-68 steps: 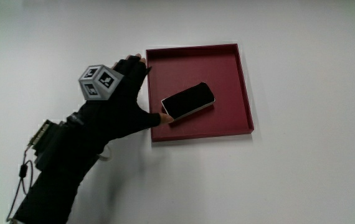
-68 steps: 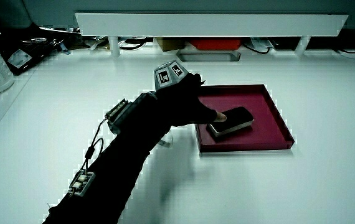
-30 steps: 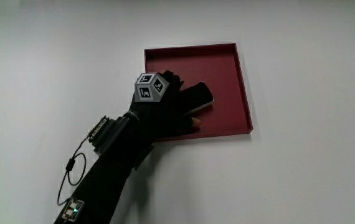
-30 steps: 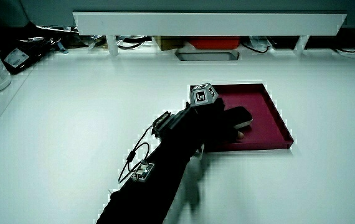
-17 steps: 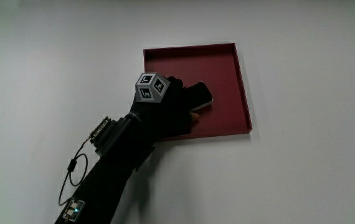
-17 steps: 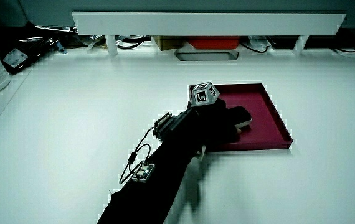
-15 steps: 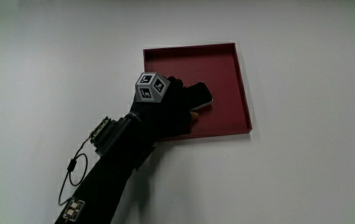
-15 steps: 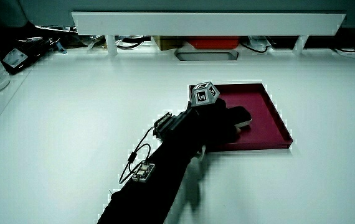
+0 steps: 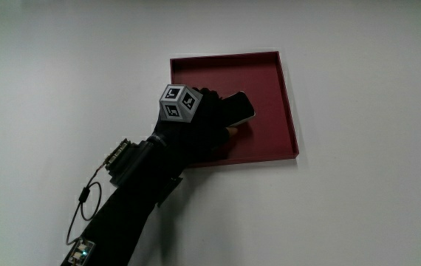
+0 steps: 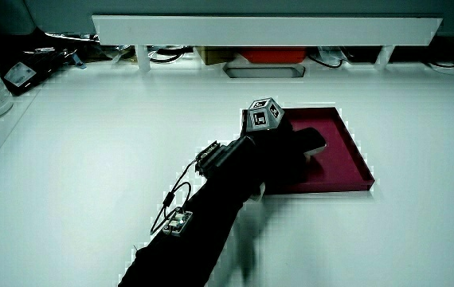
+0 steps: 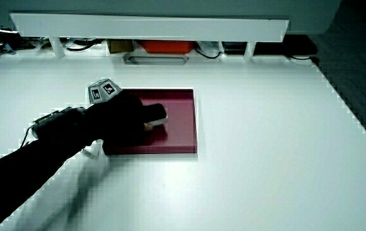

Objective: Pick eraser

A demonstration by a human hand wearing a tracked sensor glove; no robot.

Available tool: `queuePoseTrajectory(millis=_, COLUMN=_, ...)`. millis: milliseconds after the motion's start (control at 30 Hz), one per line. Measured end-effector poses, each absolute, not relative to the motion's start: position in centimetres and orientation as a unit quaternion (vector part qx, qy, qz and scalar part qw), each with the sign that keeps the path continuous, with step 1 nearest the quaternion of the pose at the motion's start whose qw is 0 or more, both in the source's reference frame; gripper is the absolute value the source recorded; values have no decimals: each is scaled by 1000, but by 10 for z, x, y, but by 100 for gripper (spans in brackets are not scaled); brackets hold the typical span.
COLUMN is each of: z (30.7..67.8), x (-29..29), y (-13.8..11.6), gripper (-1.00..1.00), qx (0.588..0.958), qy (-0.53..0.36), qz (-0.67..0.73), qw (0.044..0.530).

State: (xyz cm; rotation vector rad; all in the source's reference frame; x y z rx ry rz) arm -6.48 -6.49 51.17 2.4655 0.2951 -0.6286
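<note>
- The eraser [image 9: 238,108], a dark block with a pale edge, is over the dark red tray [image 9: 269,89], near its middle. Most of the block is covered by the glove, and only one end shows in the main view.
- In a side view that end [image 10: 313,142] projects from the fingers above the tray floor. Whether any part of it touches the floor cannot be told.
- The hand [image 9: 204,127] is closed around the eraser. A bare fingertip [image 9: 232,131] shows at the edge of the block that lies nearer to the person.
- In a side view the hand [image 11: 126,115] hides most of the block; a pale end [image 11: 158,117] shows past the fingers.
- The patterned cube [image 9: 179,103] sits on the back of the hand, over the tray's side wall; it shows in both side views [image 10: 264,115] [image 11: 103,90].
- The forearm [image 9: 133,193] runs from the tray's near corner toward the person, carrying a small connector [image 9: 119,155] and a thin looped cable [image 9: 81,209].
- The tray lies flat on the white table [image 9: 373,192], well apart from the low partition [image 10: 267,30] seen in both side views.
- Nothing else shows on the exposed part of the tray floor.
</note>
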Motion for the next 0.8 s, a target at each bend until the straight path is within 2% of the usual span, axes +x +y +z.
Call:
queuePoseTrajectory(millis=500, z=451, x=-89, y=-60, gripper=100, qx=926, qy=154, qz=-239, qw=248)
queuePoseTrajectory(millis=533, z=448, x=-93, y=-60, gripper=100, qx=927, qy=174, qz=-236, qw=232)
queuePoseTrajectory(millis=667, z=443, x=-112, y=-53, gripper=100, qx=916, qy=150, qz=-285, qw=238)
queuePoseTrajectory(millis=700, z=429, x=-114, y=-52, gripper=100, qx=927, qy=186, qz=-248, qw=211)
queuePoseTrajectory(millis=767, z=437, x=-125, y=-50, gripper=100, qx=916, qy=167, qz=-295, qw=217)
queuePoseTrajectory(millis=800, z=420, x=-127, y=-50, gripper=100, qx=930, qy=246, qz=-225, qw=153)
